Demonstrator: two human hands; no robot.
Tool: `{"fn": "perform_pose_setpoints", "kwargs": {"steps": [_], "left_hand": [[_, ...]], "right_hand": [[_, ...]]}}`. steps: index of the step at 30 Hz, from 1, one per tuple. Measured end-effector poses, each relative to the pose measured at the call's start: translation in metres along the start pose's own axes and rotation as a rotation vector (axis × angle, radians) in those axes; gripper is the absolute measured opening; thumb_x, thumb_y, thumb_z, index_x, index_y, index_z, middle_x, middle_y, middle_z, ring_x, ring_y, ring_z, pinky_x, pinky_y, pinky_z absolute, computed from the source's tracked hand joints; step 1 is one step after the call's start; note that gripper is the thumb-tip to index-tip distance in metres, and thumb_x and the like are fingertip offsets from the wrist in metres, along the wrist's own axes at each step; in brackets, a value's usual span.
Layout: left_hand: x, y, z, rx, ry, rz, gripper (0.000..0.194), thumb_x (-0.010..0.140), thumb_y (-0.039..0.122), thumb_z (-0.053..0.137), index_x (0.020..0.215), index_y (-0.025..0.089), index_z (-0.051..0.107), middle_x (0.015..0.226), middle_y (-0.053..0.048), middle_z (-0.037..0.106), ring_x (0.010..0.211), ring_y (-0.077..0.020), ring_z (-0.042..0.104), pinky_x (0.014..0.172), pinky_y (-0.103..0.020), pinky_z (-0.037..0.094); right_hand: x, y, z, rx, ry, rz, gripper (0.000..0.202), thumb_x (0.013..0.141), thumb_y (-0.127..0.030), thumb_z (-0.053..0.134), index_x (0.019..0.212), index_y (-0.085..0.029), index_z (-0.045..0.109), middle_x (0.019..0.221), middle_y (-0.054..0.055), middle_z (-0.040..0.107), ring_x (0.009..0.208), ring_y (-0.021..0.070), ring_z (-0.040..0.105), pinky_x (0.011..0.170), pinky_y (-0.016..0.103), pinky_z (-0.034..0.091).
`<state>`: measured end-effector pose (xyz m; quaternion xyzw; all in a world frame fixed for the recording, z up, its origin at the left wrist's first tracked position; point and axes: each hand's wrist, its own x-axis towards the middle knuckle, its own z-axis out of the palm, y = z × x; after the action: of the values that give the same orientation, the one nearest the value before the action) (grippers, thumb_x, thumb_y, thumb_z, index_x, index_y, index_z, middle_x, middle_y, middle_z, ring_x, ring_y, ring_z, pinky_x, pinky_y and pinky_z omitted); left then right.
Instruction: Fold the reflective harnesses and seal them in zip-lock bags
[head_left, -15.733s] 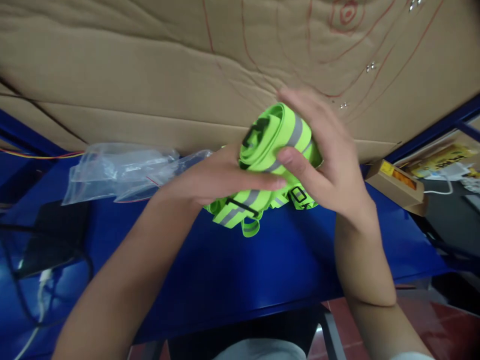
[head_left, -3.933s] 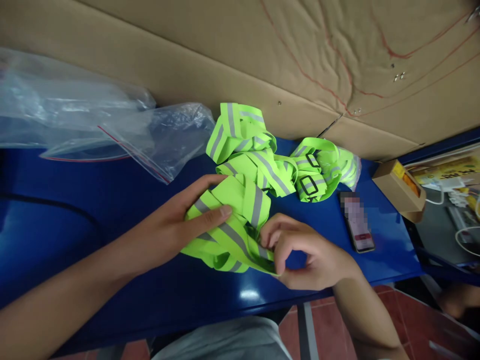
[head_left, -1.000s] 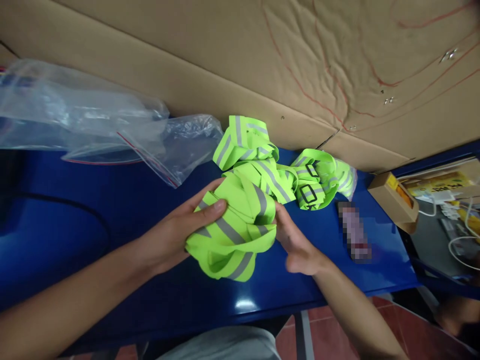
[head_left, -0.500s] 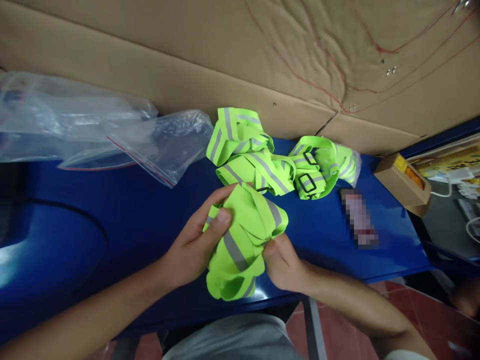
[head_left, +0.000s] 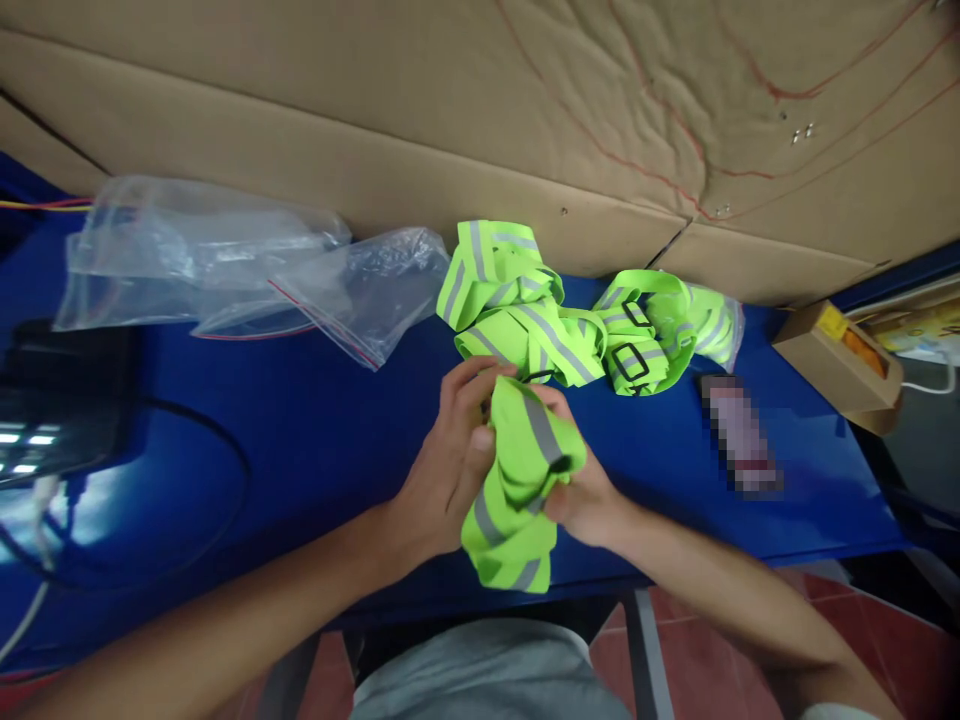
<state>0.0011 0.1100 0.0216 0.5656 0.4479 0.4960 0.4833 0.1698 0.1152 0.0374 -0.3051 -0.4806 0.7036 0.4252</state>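
Note:
A folded bundle of neon-yellow strap with grey stripes [head_left: 517,490] is held above the near edge of the blue table. My left hand [head_left: 454,460] is closed round its left side, with the thumb bent against the strap. My right hand [head_left: 585,490] grips the right side, its thumb on the front and other fingers partly hidden behind. Just beyond lie a heap of similar straps [head_left: 525,310] and another strap coil with black buckles [head_left: 645,340].
Clear plastic bags [head_left: 225,260] lie at the back left of the blue table [head_left: 315,430]. A black device [head_left: 67,390] with cables sits at the far left. To the right are a blurred-out flat item [head_left: 742,435], a bagged strap [head_left: 716,325] and a small cardboard box [head_left: 840,370].
The bundle has turned and looks narrower. My left hand has shifted from its front to its upper left side. The whole view has swung slightly left.

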Motion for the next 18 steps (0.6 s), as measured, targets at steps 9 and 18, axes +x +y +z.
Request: {"fn": "perform_pose_setpoints", "kwargs": {"steps": [9, 18], "left_hand": [[0.005, 0.022, -0.007, -0.189, -0.283, -0.244, 0.066, 0.086, 0.056, 0.081, 0.139, 0.021, 0.062, 0.132, -0.010, 0.071, 0.119, -0.0275, 0.068, 0.099, -0.035, 0.055], [-0.006, 0.013, 0.007, -0.118, -0.166, -0.259, 0.054, 0.089, 0.051, 0.079, 0.130, 0.019, 0.064, 0.116, -0.008, 0.078, 0.104, -0.0273, 0.074, 0.088, -0.035, 0.062]], "right_hand": [[0.010, -0.010, -0.018, -0.413, 0.337, -0.058, 0.061, 0.075, -0.058, 0.088, 0.113, -0.022, 0.056, 0.102, 0.002, 0.071, 0.088, 0.0171, 0.066, 0.077, 0.029, 0.057], [0.004, -0.003, -0.008, -0.548, 0.299, -0.189, 0.064, 0.086, -0.084, 0.063, 0.106, -0.023, 0.059, 0.091, 0.002, 0.066, 0.082, 0.0183, 0.062, 0.071, 0.030, 0.053]]}}
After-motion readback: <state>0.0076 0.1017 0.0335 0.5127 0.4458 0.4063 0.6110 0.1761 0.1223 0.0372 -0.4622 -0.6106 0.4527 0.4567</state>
